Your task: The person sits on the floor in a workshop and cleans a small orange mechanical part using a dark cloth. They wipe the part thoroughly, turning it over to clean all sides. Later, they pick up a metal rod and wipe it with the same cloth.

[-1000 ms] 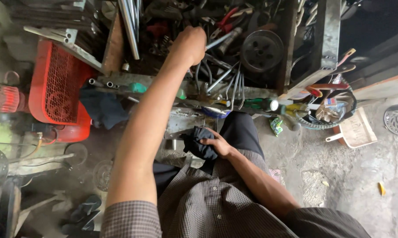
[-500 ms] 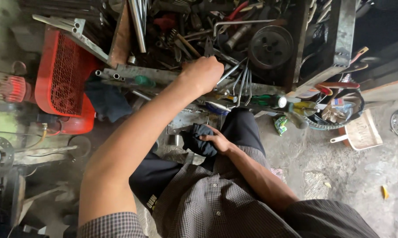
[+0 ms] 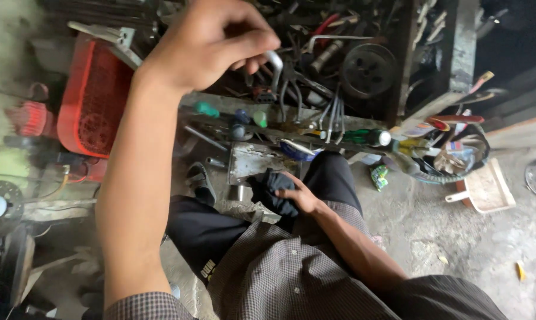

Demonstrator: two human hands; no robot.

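The left hand (image 3: 211,41) is raised, fingers closed around a bent metal rod (image 3: 275,61) above the cluttered tool bin (image 3: 458,53). The right hand (image 3: 297,195) presses a dark cloth (image 3: 271,189) against the knee.

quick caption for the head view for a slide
Left hand lifts a bent metal tool from a cluttered tool bin; right hand rests on a dark cloth.

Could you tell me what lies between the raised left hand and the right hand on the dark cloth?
In the head view, between the left hand and right hand runs a tool rack edge, then a grey metal plate.
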